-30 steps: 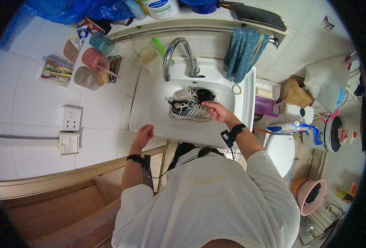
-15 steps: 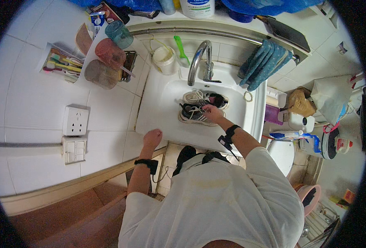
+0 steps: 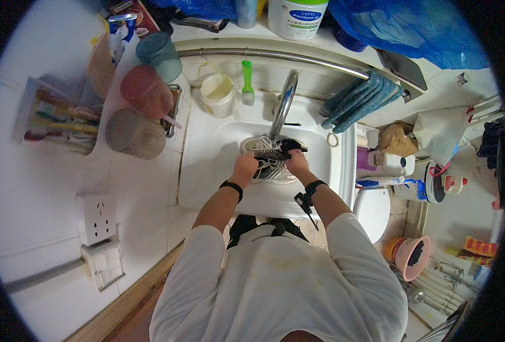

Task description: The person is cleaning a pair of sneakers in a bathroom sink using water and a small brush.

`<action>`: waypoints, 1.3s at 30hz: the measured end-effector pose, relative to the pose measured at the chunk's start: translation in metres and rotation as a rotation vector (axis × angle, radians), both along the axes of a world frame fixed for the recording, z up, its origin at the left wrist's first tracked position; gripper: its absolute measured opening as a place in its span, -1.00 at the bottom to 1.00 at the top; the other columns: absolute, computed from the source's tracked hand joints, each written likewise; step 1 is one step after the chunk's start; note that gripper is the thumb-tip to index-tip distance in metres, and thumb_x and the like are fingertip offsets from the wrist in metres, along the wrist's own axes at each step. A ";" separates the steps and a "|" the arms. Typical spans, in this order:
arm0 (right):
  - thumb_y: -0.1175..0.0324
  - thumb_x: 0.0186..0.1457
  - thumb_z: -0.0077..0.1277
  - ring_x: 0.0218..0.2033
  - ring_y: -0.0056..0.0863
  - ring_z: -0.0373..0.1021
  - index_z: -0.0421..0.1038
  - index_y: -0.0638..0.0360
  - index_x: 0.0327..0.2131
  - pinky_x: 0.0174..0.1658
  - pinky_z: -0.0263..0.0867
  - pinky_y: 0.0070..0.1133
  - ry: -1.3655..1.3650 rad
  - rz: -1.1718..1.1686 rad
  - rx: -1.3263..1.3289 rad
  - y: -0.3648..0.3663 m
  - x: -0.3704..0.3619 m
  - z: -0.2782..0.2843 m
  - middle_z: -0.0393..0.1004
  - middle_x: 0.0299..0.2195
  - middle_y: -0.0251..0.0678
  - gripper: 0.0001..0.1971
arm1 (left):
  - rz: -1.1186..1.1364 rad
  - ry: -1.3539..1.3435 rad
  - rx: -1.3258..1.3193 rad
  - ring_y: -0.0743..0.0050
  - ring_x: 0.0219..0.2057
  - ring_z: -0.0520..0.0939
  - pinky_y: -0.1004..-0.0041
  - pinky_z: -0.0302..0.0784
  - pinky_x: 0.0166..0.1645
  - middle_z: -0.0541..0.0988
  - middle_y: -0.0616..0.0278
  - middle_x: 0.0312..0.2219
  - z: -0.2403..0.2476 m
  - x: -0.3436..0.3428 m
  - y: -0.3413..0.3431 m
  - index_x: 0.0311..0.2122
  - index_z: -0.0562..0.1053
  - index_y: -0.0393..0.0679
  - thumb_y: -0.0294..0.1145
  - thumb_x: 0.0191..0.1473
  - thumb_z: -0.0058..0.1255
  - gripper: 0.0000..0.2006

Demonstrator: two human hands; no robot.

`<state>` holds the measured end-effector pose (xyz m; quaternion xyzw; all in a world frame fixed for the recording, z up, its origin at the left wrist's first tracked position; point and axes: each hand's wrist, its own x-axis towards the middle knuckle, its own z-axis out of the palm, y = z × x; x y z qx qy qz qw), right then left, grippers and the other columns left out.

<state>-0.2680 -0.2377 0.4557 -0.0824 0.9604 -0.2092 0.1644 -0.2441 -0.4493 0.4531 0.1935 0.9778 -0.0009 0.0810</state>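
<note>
Our left hand, a moment ago apart to the left, has joined our right hand at the near laced sneaker, which lies in the washbasin between both sets of fingers. They curl inward; we cannot tell whether they clamp it. Handling is now two-handed, with the far sneaker just beyond our fingers.
</note>
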 end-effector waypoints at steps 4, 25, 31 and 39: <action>0.42 -0.13 -0.05 -0.11 -0.16 0.29 0.32 0.26 -0.16 -0.07 0.28 -0.40 -0.011 -0.031 0.007 0.008 -0.015 -0.025 0.27 -0.09 -0.10 -0.63 | -0.006 -0.008 -0.036 0.23 -0.33 0.50 0.38 0.51 -0.34 0.44 0.09 -0.32 -0.010 0.001 0.001 -0.51 0.52 -0.23 -0.47 -0.16 0.07 -0.92; 0.12 -0.25 0.22 -0.10 -0.11 0.22 0.11 0.29 -0.15 -0.20 0.32 -0.31 -0.042 -0.061 -0.006 -0.044 0.034 -0.015 0.19 -0.18 -0.09 -0.33 | 0.430 -0.411 0.329 -0.12 -0.35 0.53 0.19 0.46 -0.25 0.52 -0.15 -0.43 0.008 -0.051 0.013 -0.38 0.47 -0.30 -0.24 -0.15 -0.06 -0.69; 0.21 -0.20 0.16 -0.10 -0.15 0.23 0.17 0.25 -0.16 -0.19 0.31 -0.31 0.058 0.127 0.069 -0.029 0.031 -0.035 0.21 -0.16 -0.12 -0.45 | 0.677 -0.590 0.631 0.29 -0.49 0.53 0.41 0.41 -0.39 0.50 0.06 -0.55 0.080 -0.053 -0.013 -0.42 0.41 -0.27 -0.19 -0.10 -0.03 -0.70; 0.42 -0.16 -0.03 -0.17 -0.20 0.30 0.28 0.24 -0.32 -0.28 0.31 -0.35 0.261 -0.039 0.074 0.002 -0.004 -0.031 0.29 -0.27 -0.11 -0.75 | 0.582 -0.052 0.991 0.50 -0.56 0.44 0.47 0.39 -0.43 0.42 0.20 -0.56 0.071 0.005 -0.099 -0.31 0.28 -0.26 -0.47 -0.02 -0.07 -0.84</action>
